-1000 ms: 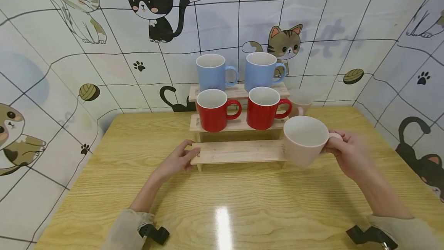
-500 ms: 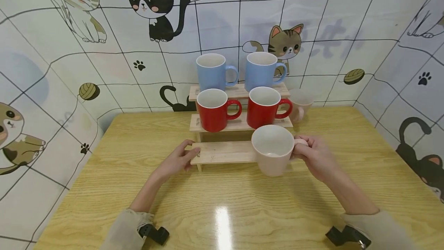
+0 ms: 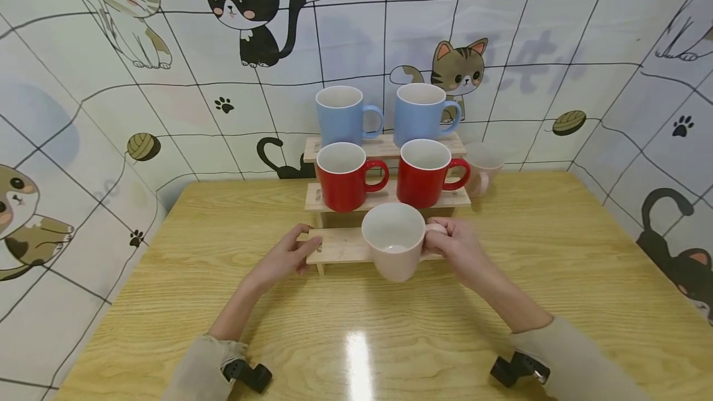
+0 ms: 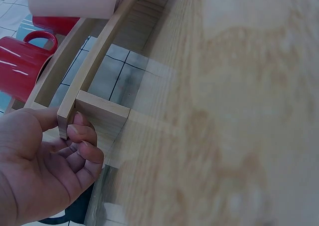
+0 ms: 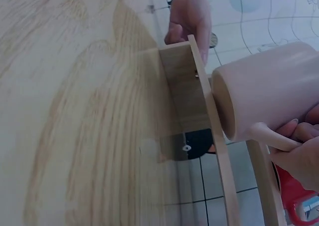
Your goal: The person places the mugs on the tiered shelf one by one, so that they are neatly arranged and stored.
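My right hand (image 3: 458, 251) grips the handle of a pale pink mug (image 3: 394, 246), upright over the lowest step of a three-step wooden rack (image 3: 341, 245). In the right wrist view the base of the pink mug (image 5: 269, 89) is close to the board's front edge; whether it touches is unclear. My left hand (image 3: 284, 255) holds the left end of that lowest step, and the left wrist view shows its thumb and curled fingers around the board end (image 4: 67, 111). Two red mugs (image 3: 341, 181) stand on the middle step, two light blue mugs (image 3: 338, 117) on the top one.
Another pale pink mug (image 3: 482, 166) stands behind the rack's right side, partly hidden by a red mug. The wood-grain table (image 3: 234, 339) runs up to a wall sheet (image 3: 356, 36) printed with cats and grid lines.
My right hand has carried the pink mug leftward, from beside the rack's right end to over the middle of the lowest step. The left hand stays in place.
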Demonstrator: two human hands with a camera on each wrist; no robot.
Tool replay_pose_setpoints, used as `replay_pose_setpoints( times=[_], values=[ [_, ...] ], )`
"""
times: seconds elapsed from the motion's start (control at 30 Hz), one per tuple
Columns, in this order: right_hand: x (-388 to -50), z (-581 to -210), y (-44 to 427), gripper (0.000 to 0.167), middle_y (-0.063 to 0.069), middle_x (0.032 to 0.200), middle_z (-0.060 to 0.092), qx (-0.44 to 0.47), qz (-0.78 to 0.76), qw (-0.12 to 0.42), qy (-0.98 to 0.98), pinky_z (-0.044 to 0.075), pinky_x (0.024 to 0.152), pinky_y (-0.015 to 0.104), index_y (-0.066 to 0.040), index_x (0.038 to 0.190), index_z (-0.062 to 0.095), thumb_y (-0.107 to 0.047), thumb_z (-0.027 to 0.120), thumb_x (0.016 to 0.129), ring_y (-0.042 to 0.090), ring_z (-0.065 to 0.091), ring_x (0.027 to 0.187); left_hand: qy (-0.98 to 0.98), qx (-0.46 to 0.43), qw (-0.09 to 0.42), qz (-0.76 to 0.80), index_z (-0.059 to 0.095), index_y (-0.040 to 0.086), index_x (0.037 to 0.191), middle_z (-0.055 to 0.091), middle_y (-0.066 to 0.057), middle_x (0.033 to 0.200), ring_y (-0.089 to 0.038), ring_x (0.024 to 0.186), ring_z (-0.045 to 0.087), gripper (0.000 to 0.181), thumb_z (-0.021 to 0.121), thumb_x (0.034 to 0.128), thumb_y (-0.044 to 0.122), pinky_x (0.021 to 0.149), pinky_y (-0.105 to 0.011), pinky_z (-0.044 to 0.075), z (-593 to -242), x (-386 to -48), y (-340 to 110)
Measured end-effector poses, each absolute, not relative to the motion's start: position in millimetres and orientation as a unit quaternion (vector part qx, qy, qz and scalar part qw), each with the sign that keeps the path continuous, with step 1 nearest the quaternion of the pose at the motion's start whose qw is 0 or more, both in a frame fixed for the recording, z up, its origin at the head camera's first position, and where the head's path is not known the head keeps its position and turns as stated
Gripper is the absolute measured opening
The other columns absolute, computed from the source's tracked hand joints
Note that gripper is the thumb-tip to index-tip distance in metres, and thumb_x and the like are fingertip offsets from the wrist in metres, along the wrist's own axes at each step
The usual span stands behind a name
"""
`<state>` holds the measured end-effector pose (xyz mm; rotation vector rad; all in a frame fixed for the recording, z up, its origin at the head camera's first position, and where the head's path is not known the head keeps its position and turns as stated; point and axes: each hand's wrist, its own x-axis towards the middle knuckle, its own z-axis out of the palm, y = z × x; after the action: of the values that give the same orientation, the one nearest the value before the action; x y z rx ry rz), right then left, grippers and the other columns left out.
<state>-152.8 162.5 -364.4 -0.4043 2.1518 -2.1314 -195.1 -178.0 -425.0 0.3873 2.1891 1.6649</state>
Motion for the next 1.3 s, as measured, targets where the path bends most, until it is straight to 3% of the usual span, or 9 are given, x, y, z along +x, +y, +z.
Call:
replay_pose_setpoints(
  times=[0.2,0.57,0.87,1.3],
  values=[
    [-161,-371,146,0.022,-0.003,0.058,0.045,-0.134,-0.69,0.039,0.71,0.057,0.073,0.028,-0.003,0.065,0.044,0.005,0.049,0.085,0.013,0.058,0.071,0.776,0.139,0.18,0.588,0.041,0.005,0.123,0.039,-0.003,0.069,-0.02,0.058,0.043,0.034,0.053,0.1072,0.032,0.061,-0.029,0.04,-424,-195,-178],
    [-169,-379,115,0.018,0.003,0.06,0.051,-0.163,-0.676,0.04,0.718,0.055,0.074,0.032,0.008,0.07,0.046,-0.001,0.05,0.085,0.018,0.057,0.072,0.777,0.133,0.187,0.586,0.04,0.006,0.124,0.041,-0.005,0.07,-0.02,0.06,0.044,0.035,0.054,0.1067,0.032,0.061,-0.03,0.039,-424,-194,-179],
    [-176,-383,98,0.023,-0.002,0.058,0.041,-0.179,-0.683,0.023,0.708,0.055,0.071,0.03,-0.003,0.065,0.047,-0.001,0.05,0.087,0.022,0.05,0.066,0.771,0.143,0.187,0.592,0.042,0.007,0.126,0.04,-0.003,0.069,-0.02,0.06,0.043,0.033,0.054,0.107,0.031,0.061,-0.029,0.039,-422,-193,-179],
    [-177,-383,87,0.024,-0.001,0.058,0.04,-0.159,-0.686,0.014,0.71,0.054,0.07,0.03,-0.009,0.064,0.046,-0.001,0.05,0.086,0.019,0.052,0.069,0.77,0.149,0.19,0.591,0.042,0.006,0.129,0.041,-0.004,0.068,-0.02,0.06,0.043,0.033,0.051,0.1083,0.03,0.061,-0.03,0.039,-422,-193,-180]
  ],
)
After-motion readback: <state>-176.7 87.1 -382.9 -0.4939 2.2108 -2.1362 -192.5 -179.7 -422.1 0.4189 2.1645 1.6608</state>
